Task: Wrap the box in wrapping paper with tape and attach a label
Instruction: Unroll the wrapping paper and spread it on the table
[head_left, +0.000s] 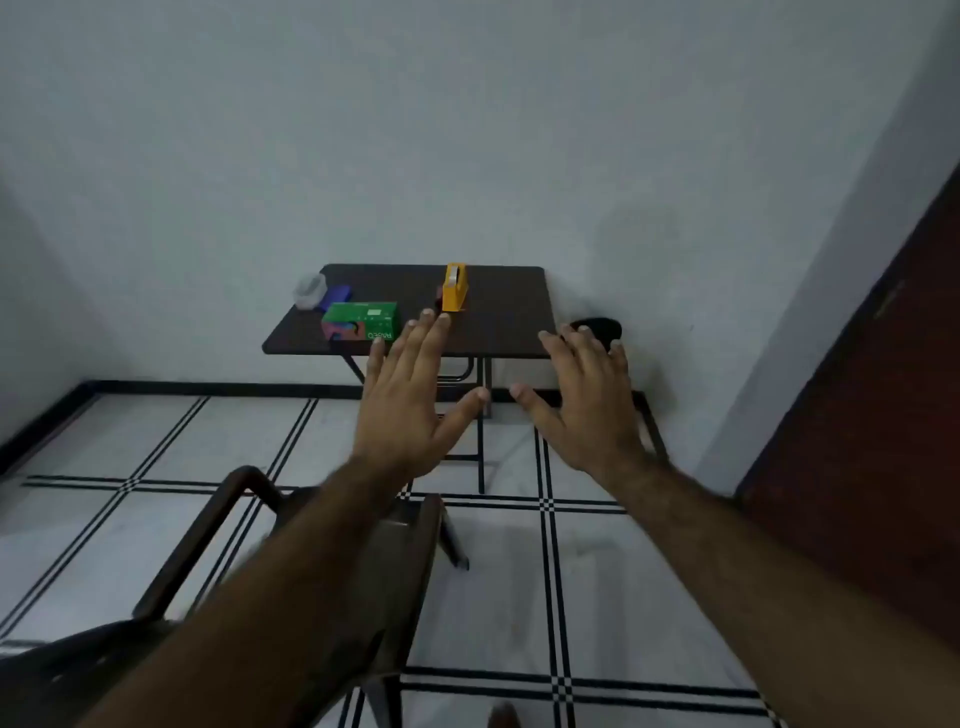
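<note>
A green box (366, 318) lies on a small dark table (498, 322) against the far wall, with a colourful item (340, 330) at its left end. An orange tape dispenser (455, 288) stands upright near the table's middle. At the back left corner sit a translucent container (310, 291) and a purple object (337, 295). My left hand (410, 389) and my right hand (587, 400) are stretched out in the air in front of me, palms down, fingers spread. Both hold nothing and are well short of the table.
A brown chair (405, 525) stands on the tiled floor right below my arms, between me and the table. A dark object (602, 327) lies beside the table's right edge by the wall. A dark red door (883, 441) is at the right.
</note>
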